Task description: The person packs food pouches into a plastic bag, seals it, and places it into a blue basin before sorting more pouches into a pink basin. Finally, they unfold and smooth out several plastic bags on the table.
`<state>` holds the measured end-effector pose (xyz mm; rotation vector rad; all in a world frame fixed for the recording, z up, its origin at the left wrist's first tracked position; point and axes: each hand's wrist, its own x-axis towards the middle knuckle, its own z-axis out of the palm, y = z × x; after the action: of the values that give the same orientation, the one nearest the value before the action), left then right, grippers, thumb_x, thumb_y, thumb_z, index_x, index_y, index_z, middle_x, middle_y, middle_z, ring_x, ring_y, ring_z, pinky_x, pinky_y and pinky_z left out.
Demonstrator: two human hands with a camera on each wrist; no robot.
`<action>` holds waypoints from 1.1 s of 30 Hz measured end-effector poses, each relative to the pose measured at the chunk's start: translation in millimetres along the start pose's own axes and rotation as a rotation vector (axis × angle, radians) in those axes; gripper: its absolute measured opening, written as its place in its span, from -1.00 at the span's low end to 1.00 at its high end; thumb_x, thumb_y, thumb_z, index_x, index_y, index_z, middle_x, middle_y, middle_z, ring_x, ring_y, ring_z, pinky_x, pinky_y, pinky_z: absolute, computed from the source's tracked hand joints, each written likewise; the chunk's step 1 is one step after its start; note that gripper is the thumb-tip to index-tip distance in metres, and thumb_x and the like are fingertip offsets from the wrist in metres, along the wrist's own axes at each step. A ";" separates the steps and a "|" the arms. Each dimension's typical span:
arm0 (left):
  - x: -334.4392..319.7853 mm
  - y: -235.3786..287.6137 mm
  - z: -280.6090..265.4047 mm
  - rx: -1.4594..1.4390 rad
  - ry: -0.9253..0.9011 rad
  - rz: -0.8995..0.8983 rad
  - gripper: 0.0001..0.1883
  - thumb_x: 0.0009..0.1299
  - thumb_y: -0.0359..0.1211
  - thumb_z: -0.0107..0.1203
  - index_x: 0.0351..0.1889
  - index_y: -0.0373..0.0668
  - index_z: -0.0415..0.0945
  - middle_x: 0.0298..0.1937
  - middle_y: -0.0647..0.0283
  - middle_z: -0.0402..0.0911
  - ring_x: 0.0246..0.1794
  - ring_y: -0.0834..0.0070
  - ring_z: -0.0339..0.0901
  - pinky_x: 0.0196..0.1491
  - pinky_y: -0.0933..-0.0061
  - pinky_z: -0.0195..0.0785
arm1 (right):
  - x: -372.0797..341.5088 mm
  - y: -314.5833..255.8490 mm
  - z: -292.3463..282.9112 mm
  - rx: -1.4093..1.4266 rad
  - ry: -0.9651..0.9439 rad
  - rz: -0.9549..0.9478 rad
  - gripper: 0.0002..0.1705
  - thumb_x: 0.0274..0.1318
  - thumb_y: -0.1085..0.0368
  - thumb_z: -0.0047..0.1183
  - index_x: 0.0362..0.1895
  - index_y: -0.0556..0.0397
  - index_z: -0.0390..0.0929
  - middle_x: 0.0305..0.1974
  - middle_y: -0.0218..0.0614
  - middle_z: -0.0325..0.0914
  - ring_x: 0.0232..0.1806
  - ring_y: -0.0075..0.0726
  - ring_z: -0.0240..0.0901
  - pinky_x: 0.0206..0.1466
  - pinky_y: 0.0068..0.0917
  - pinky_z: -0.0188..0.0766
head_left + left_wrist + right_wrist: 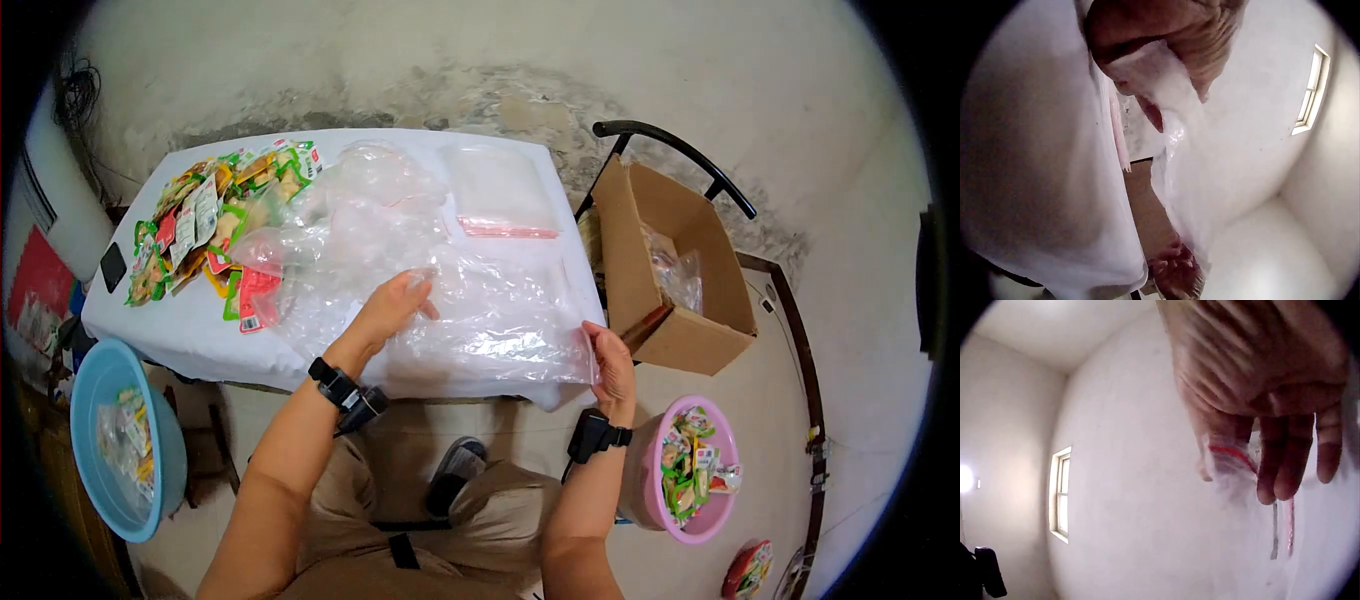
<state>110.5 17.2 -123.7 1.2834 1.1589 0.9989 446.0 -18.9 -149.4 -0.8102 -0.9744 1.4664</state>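
- step in hand, prob: spreading a clear plastic bag [490,325] flat btwn both hands, over front right part of the worktop [190,325]
- l hand [395,305]: pinches bag's left end, behind the middle of the front edge
- r hand [612,368]: pinches the other end, nr front right corner; red strip [1229,452] shows on the plastic at its thumb
- flat stack of clear bags [507,195] nr back right corner; loose clear plastic [385,195] mid-worktop
- printed food packets [200,215] heaped toward left edge; can't see any in the held bag
- next move, i'd guess, calls for: finding the mouth, maybe at red-strip end, & parting the layers gently; thin film may cling
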 end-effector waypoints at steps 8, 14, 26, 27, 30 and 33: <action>-3.4 3.5 1.8 -0.011 -0.108 -0.048 -0.66 0.36 -0.13 -0.12 -0.07 -0.15 0.42 -0.55 0.35 0.51 -0.72 0.77 0.08 -0.67 0.72 -0.05 | 13.1 6.7 26.4 -0.071 0.116 -0.028 -0.64 0.09 0.38 -0.03 0.02 0.12 0.42 -0.13 -0.39 0.47 -0.36 -0.67 0.34 -0.34 -0.72 0.34; 7.5 -8.4 4.5 -0.105 0.137 0.037 -0.78 0.32 -0.22 -0.01 -0.18 -0.13 0.43 -0.56 0.41 0.46 -0.70 0.78 0.12 -0.64 0.74 -0.04 | 16.9 17.2 34.4 -0.459 0.161 -0.189 -0.58 -0.03 0.48 -0.04 0.01 0.12 0.43 -0.07 -0.37 0.44 -0.39 -0.69 0.26 -0.36 -0.74 0.26; -4.9 6.1 31.8 0.673 0.192 0.871 -0.74 0.22 -0.49 -0.06 -0.12 -0.22 0.48 0.01 0.10 0.45 0.02 0.19 0.37 0.09 0.34 0.20 | 14.6 11.0 46.1 -1.187 0.237 -0.454 -0.55 -0.10 0.54 -0.13 -0.01 0.09 0.41 -0.05 -0.11 0.40 -0.09 -0.01 0.39 -0.04 -0.37 0.32; 0.3 0.7 38.0 0.735 0.042 0.892 -0.70 0.28 -0.39 -0.09 -0.02 -0.15 0.44 0.10 0.07 0.37 0.16 0.18 0.25 0.20 0.19 0.06 | 14.5 10.3 46.9 -1.222 0.219 -0.488 -0.56 -0.10 0.54 -0.14 -0.02 0.09 0.42 -0.06 -0.12 0.41 -0.09 -0.02 0.39 -0.03 -0.36 0.32; 0.9 5.9 53.9 0.974 -0.110 0.780 -0.64 0.33 -0.27 -0.13 0.09 -0.08 0.35 0.20 0.06 0.26 0.28 0.16 0.08 0.24 -0.04 -0.12 | 14.9 9.3 49.1 -1.145 0.171 -0.432 -0.56 -0.10 0.55 -0.14 -0.02 0.09 0.42 -0.07 -0.11 0.43 -0.07 -0.04 0.39 -0.02 -0.41 0.31; 13.4 -8.3 57.2 1.101 -0.159 0.622 -0.56 0.34 -0.18 -0.14 0.18 -0.02 0.25 0.28 0.07 0.14 0.34 0.13 -0.06 0.22 -0.21 -0.25 | 14.9 10.6 45.3 -1.080 0.151 -0.416 -0.56 -0.09 0.56 -0.14 -0.02 0.09 0.42 -0.07 -0.10 0.43 -0.06 -0.06 0.39 -0.01 -0.45 0.31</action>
<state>168.4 19.8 -136.4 2.6612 1.2359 0.6145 399.0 -10.0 -139.4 -1.3338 -1.7101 0.4294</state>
